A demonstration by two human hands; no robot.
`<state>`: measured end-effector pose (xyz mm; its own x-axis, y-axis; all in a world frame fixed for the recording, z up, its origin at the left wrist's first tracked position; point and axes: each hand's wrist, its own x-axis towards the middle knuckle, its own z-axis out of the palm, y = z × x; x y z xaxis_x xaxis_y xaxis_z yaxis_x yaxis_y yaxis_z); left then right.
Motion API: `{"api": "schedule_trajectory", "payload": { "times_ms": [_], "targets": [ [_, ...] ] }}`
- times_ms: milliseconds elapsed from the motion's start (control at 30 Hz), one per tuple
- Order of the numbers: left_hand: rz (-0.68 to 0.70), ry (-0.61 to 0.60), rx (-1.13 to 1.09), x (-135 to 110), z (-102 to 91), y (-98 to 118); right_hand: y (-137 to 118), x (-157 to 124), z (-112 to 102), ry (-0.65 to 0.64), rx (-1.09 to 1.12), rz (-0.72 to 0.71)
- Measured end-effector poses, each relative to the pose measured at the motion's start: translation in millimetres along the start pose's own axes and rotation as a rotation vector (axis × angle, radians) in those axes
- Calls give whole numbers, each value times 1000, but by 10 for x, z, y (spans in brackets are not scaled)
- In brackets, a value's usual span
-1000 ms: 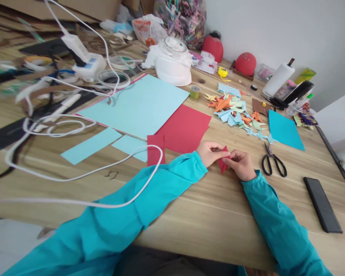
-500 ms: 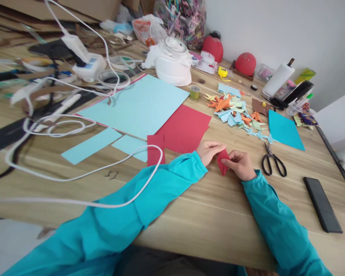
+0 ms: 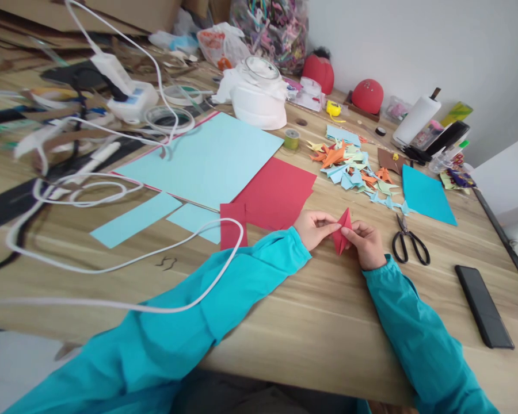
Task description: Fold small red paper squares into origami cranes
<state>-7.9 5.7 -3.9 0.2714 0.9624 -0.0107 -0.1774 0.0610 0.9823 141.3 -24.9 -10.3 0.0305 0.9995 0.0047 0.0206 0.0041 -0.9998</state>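
A small folded red paper [image 3: 342,234], shaped like a narrow diamond with pointed ends, is held just above the wooden table. My left hand [image 3: 314,230] pinches its left side between thumb and fingers. On the other side my right hand [image 3: 365,241] grips it, thumb in front and fingers partly hidden behind. Left of the hands lie red paper sheets [image 3: 276,192] and a narrow red strip [image 3: 233,221]. Beyond the hands is a heap of folded paper cranes [image 3: 349,167] in orange, blue and pale green.
Black-handled scissors [image 3: 408,241] and a phone [image 3: 483,306] lie to the right, near a teal paper stack [image 3: 428,194]. Large light-blue sheets [image 3: 202,155] lie left. A white cable [image 3: 112,269] loops over the left side and across my left sleeve. A thread spool [image 3: 291,139] stands behind.
The folded red paper has turned in my fingers and now shows a wider diamond, its upper tip raised. Both hands have shifted only slightly, with the left thumb now on the paper's front.
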Motion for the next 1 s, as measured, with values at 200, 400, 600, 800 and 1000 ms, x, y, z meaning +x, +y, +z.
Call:
{"api": "schedule_trajectory", "payload": {
  "times_ms": [200, 400, 600, 800, 1000],
  "targets": [
    [-6, 22, -16, 12, 4, -28, 3, -8, -3, 10, 19, 3],
    [-22, -27, -49, 29, -18, -50, -19, 4, 13, 38, -66, -31],
    [-17, -55, -34, 22, -21, -15, -37, -20, 25, 3, -135, -66],
    [-26, -104, 13, -5, -15, 55, -39, -30, 24, -50, -166, -77],
    [-38, -121, -79, -2, -30, 20, -1, -25, 19, -34, -181, -76]
  ]
}}
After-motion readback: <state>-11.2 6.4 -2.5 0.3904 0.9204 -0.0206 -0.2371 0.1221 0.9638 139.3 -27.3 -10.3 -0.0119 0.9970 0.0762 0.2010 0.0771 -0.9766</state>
